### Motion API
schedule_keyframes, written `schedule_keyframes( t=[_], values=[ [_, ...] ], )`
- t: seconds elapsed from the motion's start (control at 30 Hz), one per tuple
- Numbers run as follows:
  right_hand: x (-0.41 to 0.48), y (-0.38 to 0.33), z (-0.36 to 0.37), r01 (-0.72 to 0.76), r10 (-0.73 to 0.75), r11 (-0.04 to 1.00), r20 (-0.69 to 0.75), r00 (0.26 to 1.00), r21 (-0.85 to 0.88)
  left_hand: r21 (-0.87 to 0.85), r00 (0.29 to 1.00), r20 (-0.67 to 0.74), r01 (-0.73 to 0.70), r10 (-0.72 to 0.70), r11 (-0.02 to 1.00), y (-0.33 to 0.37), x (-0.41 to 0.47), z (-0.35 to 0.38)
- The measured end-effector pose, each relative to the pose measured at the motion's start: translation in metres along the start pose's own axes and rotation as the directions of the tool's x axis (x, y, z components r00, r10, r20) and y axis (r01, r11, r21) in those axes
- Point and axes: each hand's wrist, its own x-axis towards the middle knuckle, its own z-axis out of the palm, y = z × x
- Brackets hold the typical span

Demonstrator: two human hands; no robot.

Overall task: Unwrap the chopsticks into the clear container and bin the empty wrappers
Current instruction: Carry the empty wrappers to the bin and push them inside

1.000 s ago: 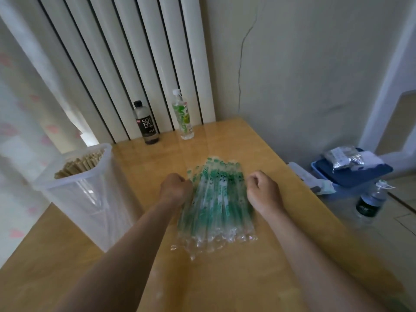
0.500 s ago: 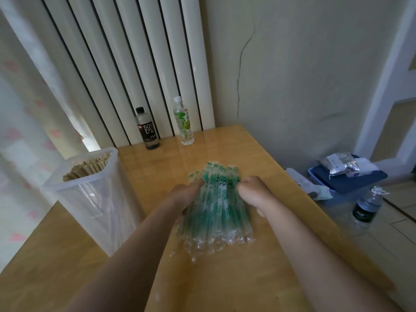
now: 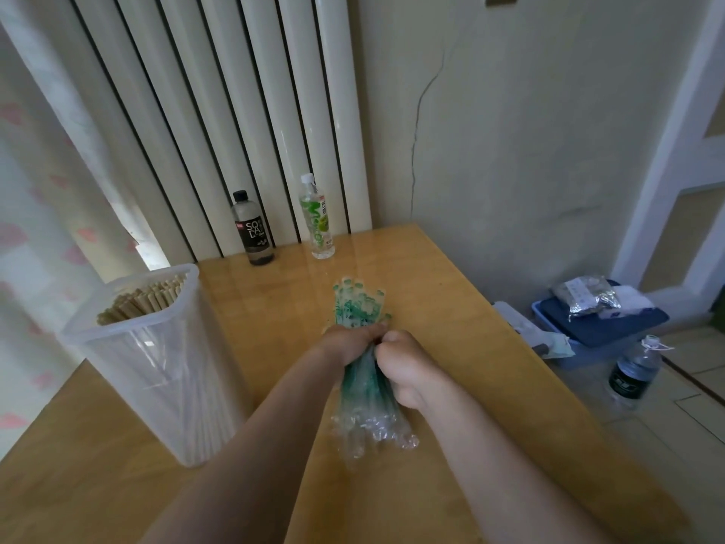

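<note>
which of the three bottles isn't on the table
The big bottle standing on the floor beside the blue box. The black-capped soda bottle and green-labelled bottle both stand on the table.

Left hand (image 3: 347, 341) and right hand (image 3: 404, 371) pressed together, fingers curled round wrapper bundle (image 3: 359, 304), forearms extended forward

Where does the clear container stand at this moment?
In the head view, the clear container stands on the left side of the table, left of the left hand, with the black soda bottle farther back.
</note>
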Motion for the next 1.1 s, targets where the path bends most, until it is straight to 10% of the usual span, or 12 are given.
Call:
schedule_keyframes(
  t=[0.67,1.1],
  values=[
    [-0.083,-0.018,-0.053,0.294,-0.213,0.915,-0.286,0.934,0.278,-0.254,0.955,0.252,-0.093,0.158,0.963,0.017,-0.052,0.037],
    [-0.176,0.020,-0.209,0.420,-0.291,0.901,-0.564,0.773,0.110,-0.129,0.865,0.355,-0.331,0.355,0.935,0.044,-0.164,0.178]
  ],
)
